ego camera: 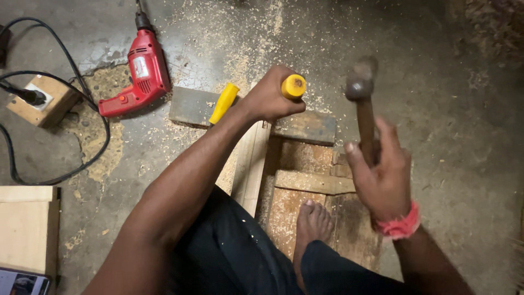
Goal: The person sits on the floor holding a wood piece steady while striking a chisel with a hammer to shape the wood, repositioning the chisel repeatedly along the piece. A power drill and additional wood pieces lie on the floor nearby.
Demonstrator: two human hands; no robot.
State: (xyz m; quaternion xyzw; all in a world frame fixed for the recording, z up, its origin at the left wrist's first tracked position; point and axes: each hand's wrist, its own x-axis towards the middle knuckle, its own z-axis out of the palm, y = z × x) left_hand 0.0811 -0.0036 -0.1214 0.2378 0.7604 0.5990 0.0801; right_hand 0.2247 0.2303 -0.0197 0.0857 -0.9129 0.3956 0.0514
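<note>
Head view, looking down at a sawdust-strewn concrete floor (447, 136).

Left hand (271, 98): fingers wrapped tight round a yellow-handled chisel (293, 86), of which only the butt end shows above the fist; blade hidden behind the hand. The fist sits over a pale wooden strip (250, 164) that runs away from the knee toward a dark flat board (305, 127).

Right hand (381, 177): fingers closed round the wooden shaft of a hammer (361, 93), thumb laid along the shaft, head raised and blurred, just right of the chisel butt. A red thread band (401, 225) circles the wrist.

A second yellow tool handle (224, 102) lies on the dark board, just left of the left wrist.

A bare foot (311, 224) rests on a rough wooden plank (284, 207), below a short crosspiece (312, 182).

Far left: a red electric drill (139, 76) on its side; a wooden socket box (43, 101) with a black cable (95, 145) looping beside it. Lower left: a pale wooden panel (24, 229).
</note>
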